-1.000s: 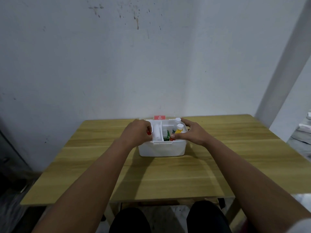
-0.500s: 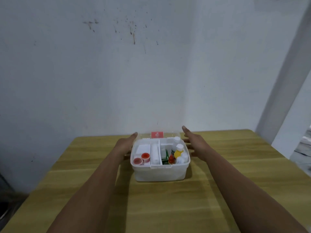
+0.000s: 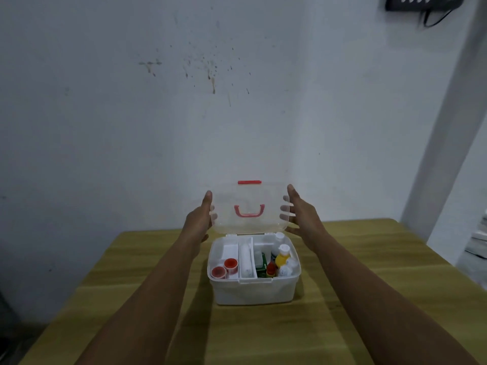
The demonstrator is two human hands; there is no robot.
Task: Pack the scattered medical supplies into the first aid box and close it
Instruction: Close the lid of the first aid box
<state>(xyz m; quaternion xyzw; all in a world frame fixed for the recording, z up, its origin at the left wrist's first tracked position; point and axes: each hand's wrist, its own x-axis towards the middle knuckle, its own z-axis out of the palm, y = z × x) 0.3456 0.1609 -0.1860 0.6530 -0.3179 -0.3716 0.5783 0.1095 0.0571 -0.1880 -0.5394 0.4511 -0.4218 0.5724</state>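
Note:
A white first aid box stands on the wooden table, its clear lid raised upright on the back hinge. The lid has a red handle and a red latch. My left hand grips the lid's left edge and my right hand grips its right edge. Inside lie two red-capped jars, a white roll, a yellow bottle, a small red-capped bottle and a green packet.
A white wall rises just behind the table. A black device with a cable hangs at the top right. A pale pillar slants down the right side, with stacked white items past it.
My hands left the box's contents, went round its sides and now hold the lid, which has swung up from behind the box to upright. The view has tilted upward.

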